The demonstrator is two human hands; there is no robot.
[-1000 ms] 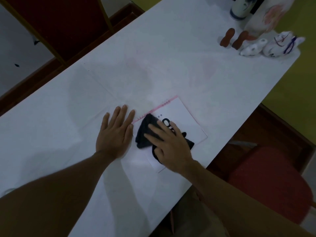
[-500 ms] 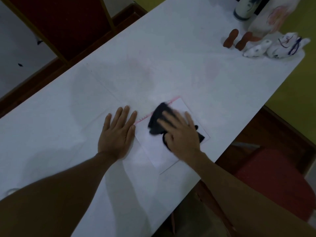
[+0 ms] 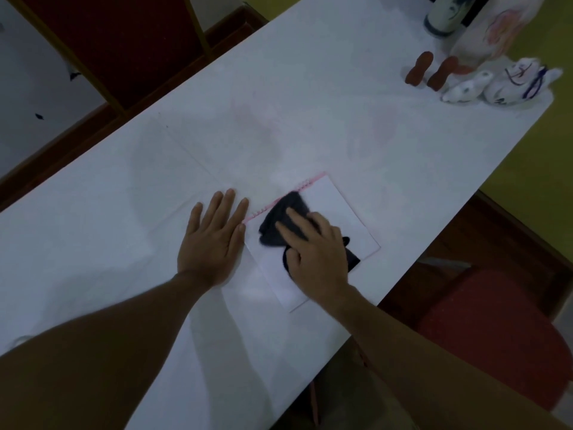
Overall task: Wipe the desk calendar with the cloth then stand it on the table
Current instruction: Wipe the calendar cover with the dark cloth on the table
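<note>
The desk calendar point(image 3: 338, 206), white with a pink spiral edge, lies flat on the white table point(image 3: 279, 103) near its front edge. A dark cloth point(image 3: 280, 220) is pressed onto the calendar under my right hand point(image 3: 316, 252), whose fingers lie spread over it. My left hand point(image 3: 214, 243) rests flat on the table, palm down, fingers apart, its edge touching the calendar's left side. Part of the calendar's page is hidden by the cloth and my right hand.
At the table's far right corner stand two brown figurines point(image 3: 429, 71), white ceramic animals point(image 3: 502, 85), a bottle point(image 3: 446, 13) and a pale vase point(image 3: 493, 29). A red chair point(image 3: 496, 333) sits right of the table, and dark red furniture point(image 3: 117, 41) behind it.
My right hand slid the cloth up the calendar toward the pink spiral edge, then back slightly. My left hand stayed flat beside it.
</note>
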